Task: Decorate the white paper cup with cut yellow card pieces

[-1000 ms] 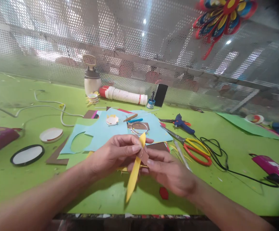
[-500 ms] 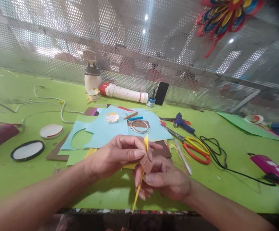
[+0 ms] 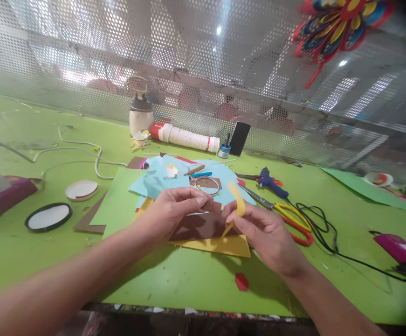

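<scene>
My left hand (image 3: 175,212) pinches a small brown paper piece (image 3: 212,206) between thumb and fingers, just above the paper pile. My right hand (image 3: 265,233) holds a yellow petal-shaped strip (image 3: 237,205) in a pinch, apart from the brown piece. Under both hands lie a brown sheet (image 3: 203,227) and a yellow sheet (image 3: 223,245) on a stack of light blue (image 3: 154,183) and green paper (image 3: 117,200) on the green table (image 3: 24,261).
Yellow-and-orange scissors (image 3: 286,217), a blue glue gun (image 3: 271,181) with a black cord (image 3: 328,238), a metal ring (image 3: 208,184), a white spray bottle (image 3: 141,114), a stack of cups (image 3: 187,136), round lids (image 3: 49,217), a red scrap (image 3: 241,281), pink devices (image 3: 400,249) at both sides. Perforated metal wall behind.
The yellow strip and brown piece have come apart: my right hand moved right with the strip, my left keeps the brown piece. Both hands lowered toward the paper pile; the view shifted slightly.
</scene>
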A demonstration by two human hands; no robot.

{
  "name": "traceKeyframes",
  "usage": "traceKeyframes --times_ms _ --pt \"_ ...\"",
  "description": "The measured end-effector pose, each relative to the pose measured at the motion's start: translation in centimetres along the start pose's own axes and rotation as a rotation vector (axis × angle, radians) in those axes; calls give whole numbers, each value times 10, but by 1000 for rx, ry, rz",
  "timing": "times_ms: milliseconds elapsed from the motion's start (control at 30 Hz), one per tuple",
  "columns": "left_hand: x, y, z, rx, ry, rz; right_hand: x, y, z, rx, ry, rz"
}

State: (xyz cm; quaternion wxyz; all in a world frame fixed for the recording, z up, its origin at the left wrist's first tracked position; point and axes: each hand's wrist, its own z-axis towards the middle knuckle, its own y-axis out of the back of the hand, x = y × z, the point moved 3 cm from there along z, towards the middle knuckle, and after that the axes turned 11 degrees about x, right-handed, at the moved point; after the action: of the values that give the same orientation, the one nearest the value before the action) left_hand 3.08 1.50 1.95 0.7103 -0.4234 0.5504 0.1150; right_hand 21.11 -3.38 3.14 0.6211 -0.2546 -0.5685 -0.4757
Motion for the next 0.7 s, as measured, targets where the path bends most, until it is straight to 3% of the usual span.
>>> traceKeyframes --times_ms 100,200,367,700 --pt "9 7 4 -57 55 64 10 -6 0 1 34 -157" --pt "16 9 5 -98 90 69 10 -19 2 75 -46 -239" --pt "18 -1 3 -114 168 40 -4 -29 8 57 -225 -158" --pt "14 -9 0 -107 152 48 -5 -27 8 -3 -276 -137"
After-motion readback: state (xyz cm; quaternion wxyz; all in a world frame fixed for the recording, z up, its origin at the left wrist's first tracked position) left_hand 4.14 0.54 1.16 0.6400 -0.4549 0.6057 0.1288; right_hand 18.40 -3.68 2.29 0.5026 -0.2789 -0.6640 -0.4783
